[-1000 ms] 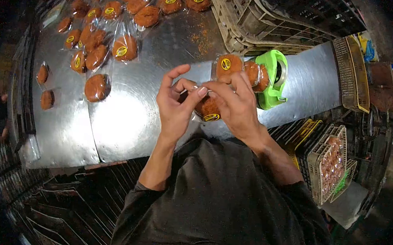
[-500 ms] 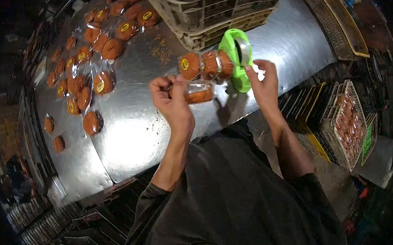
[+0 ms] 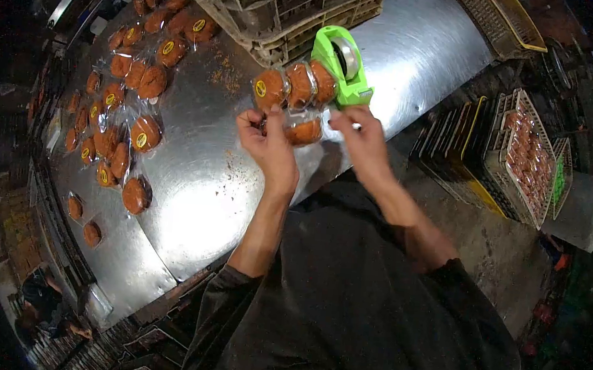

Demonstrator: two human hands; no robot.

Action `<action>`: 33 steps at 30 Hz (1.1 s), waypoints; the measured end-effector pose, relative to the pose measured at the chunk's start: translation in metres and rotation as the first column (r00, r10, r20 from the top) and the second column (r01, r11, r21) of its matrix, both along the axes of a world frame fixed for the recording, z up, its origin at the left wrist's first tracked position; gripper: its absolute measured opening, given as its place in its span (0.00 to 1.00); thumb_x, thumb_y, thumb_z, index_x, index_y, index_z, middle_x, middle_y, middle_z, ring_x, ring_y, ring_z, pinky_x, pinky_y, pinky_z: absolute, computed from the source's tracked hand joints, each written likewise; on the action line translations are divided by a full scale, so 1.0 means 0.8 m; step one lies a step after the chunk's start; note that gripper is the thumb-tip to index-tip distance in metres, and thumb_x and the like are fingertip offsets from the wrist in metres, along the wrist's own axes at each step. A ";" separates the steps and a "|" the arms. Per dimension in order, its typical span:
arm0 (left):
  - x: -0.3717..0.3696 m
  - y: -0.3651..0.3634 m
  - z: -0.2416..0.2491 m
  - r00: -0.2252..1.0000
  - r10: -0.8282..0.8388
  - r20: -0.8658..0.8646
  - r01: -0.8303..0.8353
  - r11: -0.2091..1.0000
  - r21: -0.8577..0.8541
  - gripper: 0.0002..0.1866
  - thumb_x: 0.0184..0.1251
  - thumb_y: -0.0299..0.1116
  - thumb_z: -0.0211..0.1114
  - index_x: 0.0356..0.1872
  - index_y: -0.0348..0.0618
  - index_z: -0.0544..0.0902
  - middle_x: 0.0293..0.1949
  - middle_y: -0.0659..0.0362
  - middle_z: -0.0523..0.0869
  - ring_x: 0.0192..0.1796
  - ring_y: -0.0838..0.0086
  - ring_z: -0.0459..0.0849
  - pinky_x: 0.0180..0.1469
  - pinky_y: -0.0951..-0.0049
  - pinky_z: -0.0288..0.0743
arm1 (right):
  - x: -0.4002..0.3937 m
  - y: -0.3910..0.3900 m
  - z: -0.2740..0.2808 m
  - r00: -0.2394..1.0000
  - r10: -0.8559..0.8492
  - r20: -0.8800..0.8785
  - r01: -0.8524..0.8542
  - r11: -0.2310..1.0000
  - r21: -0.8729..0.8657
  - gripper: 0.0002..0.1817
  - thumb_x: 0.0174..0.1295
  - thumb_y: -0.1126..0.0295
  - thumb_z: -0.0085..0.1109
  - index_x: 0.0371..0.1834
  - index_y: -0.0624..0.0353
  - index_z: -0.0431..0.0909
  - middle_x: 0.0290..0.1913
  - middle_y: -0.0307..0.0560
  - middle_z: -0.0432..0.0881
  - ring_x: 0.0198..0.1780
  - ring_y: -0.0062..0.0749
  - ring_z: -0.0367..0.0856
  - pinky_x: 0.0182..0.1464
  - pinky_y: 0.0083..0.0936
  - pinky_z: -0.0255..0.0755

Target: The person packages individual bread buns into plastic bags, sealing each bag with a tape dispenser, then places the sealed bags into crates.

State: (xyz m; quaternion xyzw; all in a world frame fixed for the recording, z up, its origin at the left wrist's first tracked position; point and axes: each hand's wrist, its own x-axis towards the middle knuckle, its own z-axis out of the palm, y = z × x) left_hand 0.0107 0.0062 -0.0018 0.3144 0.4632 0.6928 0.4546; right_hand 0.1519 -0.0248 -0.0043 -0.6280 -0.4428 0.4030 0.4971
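3 wrapped buns [image 3: 299,86] lie in a row just beside the green tape dispenser [image 3: 353,91] on the metal table [image 3: 198,168], probably to keep both within easy reach. We see the left hand [image 3: 270,145] pinching another bun [image 3: 306,132] by the left end of its wrapper, nearer the body than that row, likely to steady it. Beside its right end, the right hand [image 3: 363,143] has its fingers drawn close together, but blur keeps us from telling whether they hold anything.

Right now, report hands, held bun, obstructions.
Left hand gripping wrapped bun. Right hand beside it, grip unclear. Green tape dispenser close beyond, apparently not blocking.
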 end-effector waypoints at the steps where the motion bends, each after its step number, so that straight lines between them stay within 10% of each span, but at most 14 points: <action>1: 0.001 -0.002 -0.006 1.000 0.010 0.002 -0.010 0.999 -0.038 0.11 0.67 0.24 0.62 0.37 0.45 0.66 0.36 0.63 0.70 0.38 0.82 0.68 0.42 0.81 0.65 | -0.031 -0.006 0.025 1.000 0.016 -0.026 -0.013 0.994 0.112 0.12 0.58 0.66 0.67 0.33 0.67 0.82 0.43 0.49 0.77 0.47 0.37 0.75 0.50 0.29 0.69; 4: 0.002 -0.014 0.008 0.988 -0.027 0.155 0.038 0.997 -0.069 0.12 0.67 0.24 0.61 0.37 0.45 0.64 0.36 0.63 0.70 0.36 0.83 0.66 0.40 0.81 0.65 | -0.069 -0.002 0.042 0.965 0.021 0.260 -0.117 0.925 0.361 0.11 0.56 0.69 0.67 0.38 0.65 0.80 0.45 0.49 0.77 0.49 0.38 0.75 0.53 0.30 0.69; 7: -0.009 -0.017 0.010 0.998 -0.044 -0.034 0.045 0.999 0.019 0.12 0.67 0.22 0.60 0.38 0.46 0.63 0.38 0.61 0.73 0.40 0.80 0.71 0.45 0.78 0.67 | -0.070 0.017 0.026 0.991 0.083 -0.109 -0.057 0.973 0.223 0.19 0.56 0.68 0.68 0.49 0.63 0.77 0.46 0.46 0.77 0.52 0.37 0.74 0.56 0.31 0.68; 10: -0.047 -0.013 0.020 0.944 -0.313 -0.106 0.324 0.941 0.103 0.13 0.66 0.21 0.60 0.35 0.47 0.63 0.37 0.60 0.74 0.39 0.80 0.71 0.45 0.78 0.67 | -0.042 0.016 0.037 0.792 0.214 -0.571 -0.401 0.889 -0.223 0.26 0.60 0.64 0.66 0.59 0.59 0.69 0.49 0.45 0.77 0.53 0.30 0.74 0.54 0.27 0.70; 11: -0.062 -0.003 0.010 0.916 -0.391 0.089 0.380 0.918 0.117 0.10 0.65 0.22 0.62 0.38 0.44 0.68 0.42 0.57 0.78 0.44 0.75 0.76 0.50 0.75 0.72 | -0.040 0.021 0.051 0.690 0.235 -0.685 -0.578 0.748 -0.326 0.24 0.62 0.64 0.65 0.58 0.55 0.67 0.53 0.46 0.73 0.55 0.30 0.73 0.54 0.28 0.71; 14: -0.099 0.007 0.020 0.754 -0.166 0.635 0.325 0.935 -0.141 0.14 0.64 0.24 0.63 0.50 0.40 0.73 0.50 0.52 0.82 0.52 0.68 0.80 0.59 0.68 0.74 | -0.077 0.033 0.027 0.719 0.225 -0.658 -0.437 0.882 -0.175 0.22 0.63 0.66 0.64 0.55 0.52 0.64 0.55 0.45 0.69 0.55 0.30 0.72 0.54 0.30 0.71; 15: -0.128 -0.001 0.006 0.568 -0.317 0.759 0.525 0.850 -0.038 0.26 0.64 0.27 0.65 0.63 0.38 0.70 0.57 0.49 0.80 0.59 0.63 0.79 0.62 0.63 0.76 | -0.082 0.040 0.020 0.750 0.287 -0.596 -0.452 0.880 -0.145 0.19 0.64 0.69 0.61 0.53 0.50 0.62 0.56 0.44 0.68 0.54 0.31 0.72 0.53 0.31 0.72; 18: -0.143 0.014 -0.005 0.893 -0.313 0.323 0.381 0.908 -0.174 0.26 0.63 0.22 0.64 0.63 0.33 0.68 0.55 0.49 0.79 0.58 0.65 0.79 0.61 0.65 0.74 | -0.079 0.060 0.019 0.852 0.434 -0.293 -0.454 0.891 -0.001 0.16 0.64 0.72 0.60 0.53 0.53 0.67 0.52 0.41 0.73 0.54 0.28 0.71 0.57 0.29 0.69; 20: -0.131 0.053 -0.040 0.956 -0.092 -0.277 0.057 0.990 -0.132 0.29 0.62 0.25 0.65 0.62 0.29 0.66 0.56 0.48 0.78 0.58 0.65 0.78 0.60 0.69 0.72 | -0.076 0.084 0.024 0.900 0.355 -0.253 -0.352 0.934 0.055 0.13 0.65 0.71 0.59 0.50 0.59 0.70 0.48 0.42 0.76 0.54 0.28 0.75 0.58 0.26 0.68; 26: -0.146 0.127 -0.039 0.781 -0.556 -0.286 0.434 0.811 -0.391 0.31 0.59 0.45 0.73 0.56 0.34 0.73 0.49 0.49 0.80 0.52 0.67 0.80 0.50 0.70 0.75 | -0.069 0.110 0.057 0.878 0.344 -0.334 -0.379 0.924 -0.044 0.11 0.69 0.68 0.56 0.49 0.60 0.70 0.47 0.45 0.77 0.48 0.28 0.80 0.54 0.24 0.70; 28: -0.211 0.172 -0.060 0.655 -0.282 -0.701 0.114 0.954 -0.278 0.31 0.54 0.47 0.75 0.49 0.34 0.73 0.43 0.48 0.79 0.45 0.62 0.80 0.45 0.65 0.76 | -0.059 0.116 0.045 0.897 0.367 -0.246 -0.387 0.922 -0.032 0.10 0.71 0.67 0.53 0.50 0.59 0.70 0.47 0.44 0.78 0.48 0.28 0.81 0.54 0.25 0.71; 29: -0.267 0.217 -0.084 -0.085 0.092 -0.992 0.002 0.996 0.092 0.35 0.50 0.49 0.75 0.50 0.33 0.71 0.45 0.45 0.77 0.47 0.54 0.77 0.48 0.56 0.74 | -0.055 0.116 0.039 0.907 0.364 -0.211 -0.381 0.924 -0.042 0.10 0.70 0.68 0.55 0.49 0.60 0.71 0.46 0.44 0.78 0.49 0.28 0.80 0.54 0.25 0.71; 31: -0.329 0.275 -0.082 -0.355 -0.156 -0.922 -0.361 0.932 -0.018 0.50 0.47 0.63 0.72 0.59 0.30 0.66 0.56 0.40 0.75 0.60 0.47 0.73 0.62 0.47 0.65 | -0.052 0.118 0.038 0.915 0.347 -0.207 -0.367 0.928 -0.068 0.11 0.68 0.69 0.57 0.49 0.60 0.72 0.46 0.42 0.78 0.49 0.26 0.78 0.54 0.24 0.70; 33: -0.367 0.312 -0.081 -0.261 -0.321 -0.910 -0.506 0.849 -0.154 0.52 0.47 0.64 0.72 0.61 0.30 0.63 0.57 0.39 0.75 0.61 0.46 0.73 0.60 0.48 0.68 | -0.060 0.117 0.040 0.915 0.337 -0.223 -0.356 0.933 -0.049 0.12 0.66 0.70 0.60 0.48 0.61 0.73 0.46 0.43 0.78 0.49 0.25 0.76 0.53 0.24 0.70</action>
